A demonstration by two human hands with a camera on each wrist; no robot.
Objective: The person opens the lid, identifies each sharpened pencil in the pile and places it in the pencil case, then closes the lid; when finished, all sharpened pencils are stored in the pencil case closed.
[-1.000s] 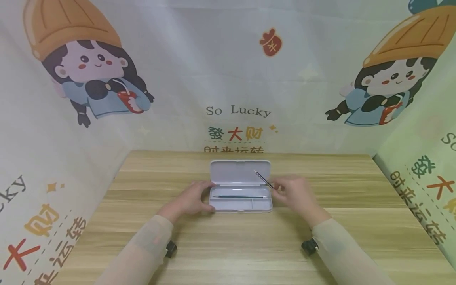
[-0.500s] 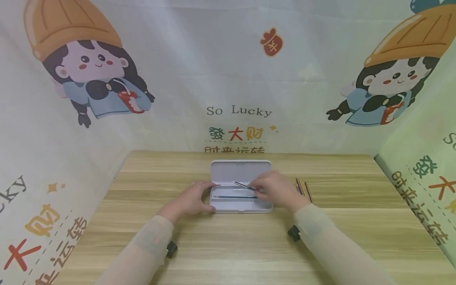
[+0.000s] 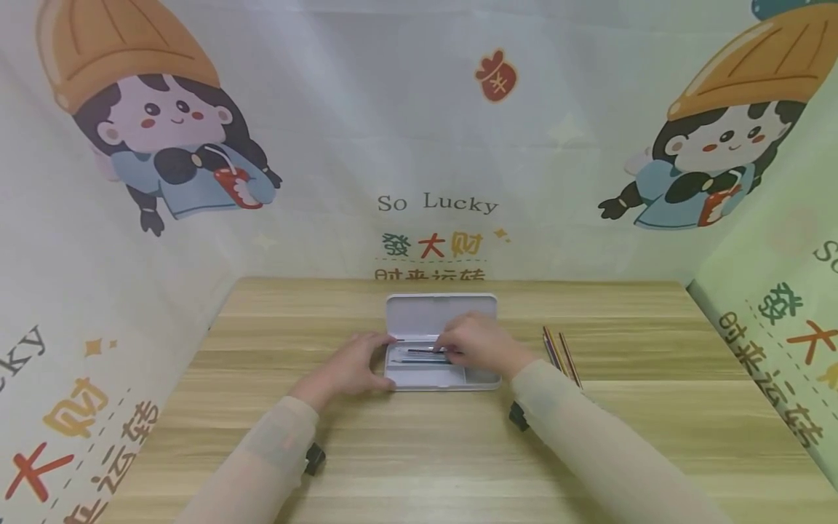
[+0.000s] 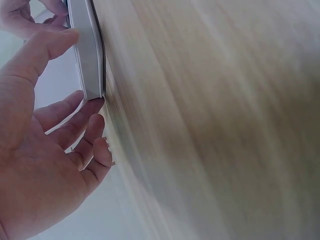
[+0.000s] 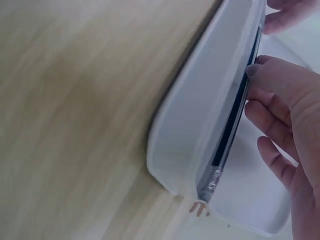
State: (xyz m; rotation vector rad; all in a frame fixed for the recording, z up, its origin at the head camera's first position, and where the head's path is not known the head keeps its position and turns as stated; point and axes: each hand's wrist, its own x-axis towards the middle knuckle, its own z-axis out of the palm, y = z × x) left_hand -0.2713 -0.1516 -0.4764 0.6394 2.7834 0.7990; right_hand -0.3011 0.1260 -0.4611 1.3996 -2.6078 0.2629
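A pale pencil case (image 3: 428, 377) lies with its lid (image 3: 419, 314) raised on the table. My left hand (image 3: 350, 366) holds its left end, thumb at the front wall and fingers at the far corner, as the left wrist view shows against the case's side (image 4: 90, 60). Inside the rear compartment rests a blue-green pencil (image 3: 412, 361). Just behind it my right hand (image 3: 481, 346) pinches a dark pencil (image 3: 419, 351) low in the case; the hand covers its right part. In the right wrist view a dark pencil (image 5: 230, 122) with a metal ferrule runs along the case.
To the right of the case several coloured pencils (image 3: 561, 353) lie on the wooden table (image 3: 419, 451). A printed cloth (image 3: 327, 145) hangs behind the table and along both sides. Each wrist wears a small black camera.
My right hand has moved left and down from the case's right edge, bringing its tilted pencil down flat into the rear compartment. The pencils at right came into view. My left hand stayed put.
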